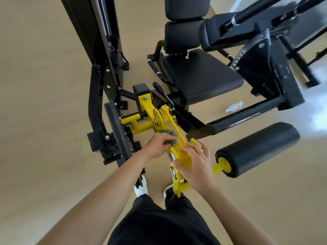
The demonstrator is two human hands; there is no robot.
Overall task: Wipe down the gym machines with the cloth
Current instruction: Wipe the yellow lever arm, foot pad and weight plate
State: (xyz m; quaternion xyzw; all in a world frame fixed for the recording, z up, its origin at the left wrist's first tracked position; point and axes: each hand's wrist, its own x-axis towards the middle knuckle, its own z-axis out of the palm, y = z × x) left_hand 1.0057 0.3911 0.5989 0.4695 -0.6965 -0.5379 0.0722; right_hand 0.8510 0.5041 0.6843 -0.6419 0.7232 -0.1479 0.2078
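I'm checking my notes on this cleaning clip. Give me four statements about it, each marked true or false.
1. The left hand holds the cloth against the yellow arm. True.
2. The right hand rests on the roller pad. False: it grips the yellow arm's lower end, apart from the roller pad.
3. A white bottle lies on the floor. True.
4. The cloth lies on the seat. False: the left hand holds it.
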